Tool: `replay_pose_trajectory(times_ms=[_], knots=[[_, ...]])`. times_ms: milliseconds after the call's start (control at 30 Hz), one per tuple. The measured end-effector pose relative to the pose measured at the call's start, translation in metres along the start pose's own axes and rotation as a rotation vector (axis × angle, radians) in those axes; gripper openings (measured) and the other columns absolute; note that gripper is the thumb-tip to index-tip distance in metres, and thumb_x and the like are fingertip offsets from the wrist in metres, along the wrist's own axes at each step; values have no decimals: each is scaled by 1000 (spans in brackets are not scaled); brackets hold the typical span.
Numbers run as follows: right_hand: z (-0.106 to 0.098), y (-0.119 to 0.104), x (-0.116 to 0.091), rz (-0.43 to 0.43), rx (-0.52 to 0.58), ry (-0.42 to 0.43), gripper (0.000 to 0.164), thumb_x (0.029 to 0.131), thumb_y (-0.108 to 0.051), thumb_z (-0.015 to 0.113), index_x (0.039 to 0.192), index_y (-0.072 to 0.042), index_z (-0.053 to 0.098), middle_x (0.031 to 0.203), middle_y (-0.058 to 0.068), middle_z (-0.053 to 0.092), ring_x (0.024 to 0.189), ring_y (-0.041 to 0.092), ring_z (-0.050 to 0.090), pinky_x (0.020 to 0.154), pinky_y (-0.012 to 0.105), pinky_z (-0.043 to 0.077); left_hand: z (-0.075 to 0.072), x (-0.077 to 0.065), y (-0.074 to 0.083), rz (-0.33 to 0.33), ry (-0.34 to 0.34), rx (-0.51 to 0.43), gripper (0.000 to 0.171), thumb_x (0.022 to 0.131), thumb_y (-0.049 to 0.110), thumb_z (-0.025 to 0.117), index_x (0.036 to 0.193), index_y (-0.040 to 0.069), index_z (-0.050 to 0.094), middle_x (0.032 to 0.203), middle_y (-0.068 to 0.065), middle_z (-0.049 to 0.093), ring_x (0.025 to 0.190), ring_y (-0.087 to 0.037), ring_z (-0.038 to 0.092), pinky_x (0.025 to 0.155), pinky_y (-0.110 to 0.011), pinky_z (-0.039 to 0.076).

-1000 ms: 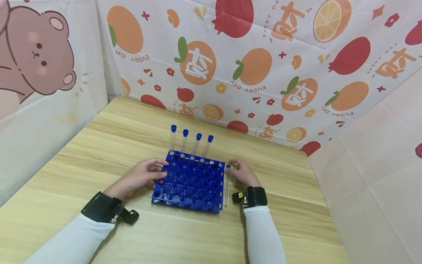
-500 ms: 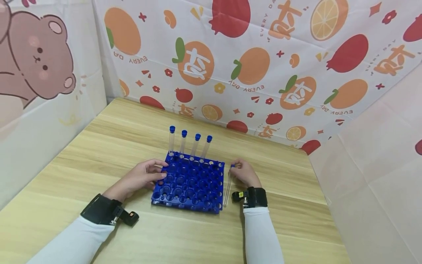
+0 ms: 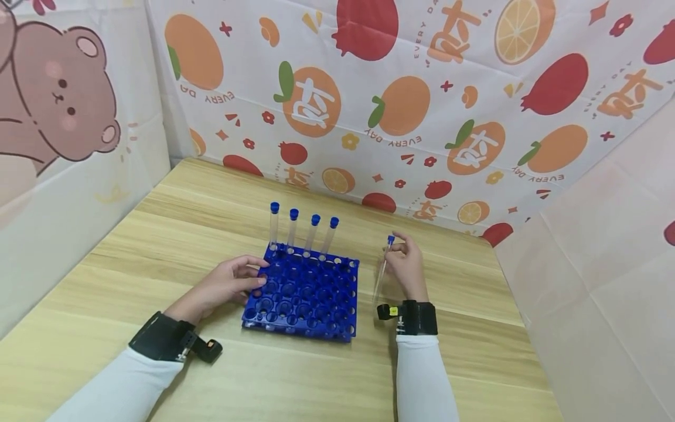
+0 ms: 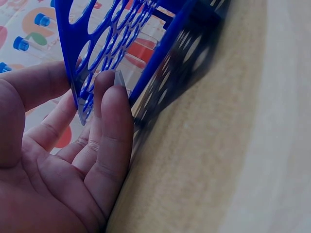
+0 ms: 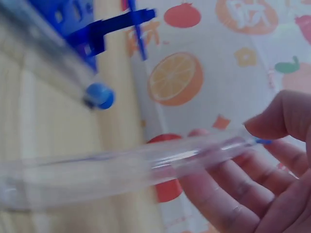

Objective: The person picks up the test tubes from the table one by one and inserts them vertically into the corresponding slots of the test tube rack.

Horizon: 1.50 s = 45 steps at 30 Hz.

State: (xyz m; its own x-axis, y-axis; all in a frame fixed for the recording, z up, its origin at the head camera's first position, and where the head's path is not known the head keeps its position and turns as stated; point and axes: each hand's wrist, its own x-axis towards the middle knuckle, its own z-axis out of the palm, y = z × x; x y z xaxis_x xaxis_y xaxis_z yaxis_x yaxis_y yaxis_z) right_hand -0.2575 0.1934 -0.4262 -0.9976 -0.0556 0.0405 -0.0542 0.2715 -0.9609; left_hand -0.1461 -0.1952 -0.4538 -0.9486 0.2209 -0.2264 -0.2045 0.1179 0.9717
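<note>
Head view: rack (image 3: 304, 299) set on surface (image 3: 221, 381), its left edge gripped by the fingers of the left hand (image 3: 228, 282). Four capped tubes (image 3: 312, 237) are seated upright along the far row. Fifth tube (image 3: 382, 274) is held tilted, right of the rack and apart from it, in the fingers of the right hand (image 3: 408, 266).

Left wrist view: rack edge is gripped by curled fingers.

Right wrist view: fifth tube is pinched near its capped end; partly blurred.
</note>
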Motion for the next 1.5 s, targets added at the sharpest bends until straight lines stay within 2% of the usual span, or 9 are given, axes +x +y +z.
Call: replay_pose_trajectory(times_ms=[133,233,333,500,667,933,1200,1367,1500], knots=[[2,-12,-5,-134,37,70,57,86,1,60,138,-19,51,108,21,62,91,34,71,67,31,60,0,0,-1,-6,1,6,53,93,21,69,137,1,47,121,-23,60,85,-20,67,66,-36,60],[5,-19,-8,-226,29,119,51,85,5,61,132,-12,55,104,20,62,90,24,70,73,26,60,0,-1,-2,-11,5,9,53,93,21,69,137,2,47,121,-22,60,86,-19,66,66,-36,59],[8,-21,-10,-271,11,131,41,85,6,63,124,-7,60,102,21,64,91,21,69,80,27,59,1,-1,-2,-11,6,9,54,92,22,69,137,2,47,122,-22,60,86,-19,66,66,-36,59],[11,-18,-11,-249,-66,100,27,86,-4,72,112,-8,64,99,17,66,91,24,66,81,28,56,2,-1,-3,-10,3,4,54,92,22,69,138,2,47,124,-23,60,87,-20,66,67,-37,59],[12,-13,-10,-226,-120,97,25,86,-13,76,108,-13,65,96,9,66,89,21,63,77,30,52,1,0,-2,-8,0,-3,54,92,22,69,138,2,47,122,-23,60,86,-20,67,66,-36,59],[14,-8,-6,-204,-118,73,28,84,-10,77,108,-13,63,93,8,65,85,20,62,75,26,52,0,0,-1,-9,3,-4,54,92,22,69,138,2,47,122,-23,60,86,-21,67,68,-38,60],[15,-3,-3,-161,-117,50,31,85,-12,77,111,-10,61,99,12,64,89,21,61,74,25,53,0,1,-2,-5,0,-4,54,93,22,69,138,3,47,122,-22,60,87,-21,67,68,-38,60],[14,1,-1,-175,-112,47,29,85,-11,77,109,-9,60,94,8,63,86,21,61,68,23,54,0,1,-1,-3,0,4,54,93,22,68,138,3,47,122,-23,59,87,-21,67,68,-38,60],[14,7,1,-194,-114,40,31,85,-9,76,110,-3,60,93,7,63,85,21,61,67,23,54,-1,2,-1,-3,0,11,54,93,22,69,138,2,46,122,-23,59,88,-20,66,69,-38,60]])
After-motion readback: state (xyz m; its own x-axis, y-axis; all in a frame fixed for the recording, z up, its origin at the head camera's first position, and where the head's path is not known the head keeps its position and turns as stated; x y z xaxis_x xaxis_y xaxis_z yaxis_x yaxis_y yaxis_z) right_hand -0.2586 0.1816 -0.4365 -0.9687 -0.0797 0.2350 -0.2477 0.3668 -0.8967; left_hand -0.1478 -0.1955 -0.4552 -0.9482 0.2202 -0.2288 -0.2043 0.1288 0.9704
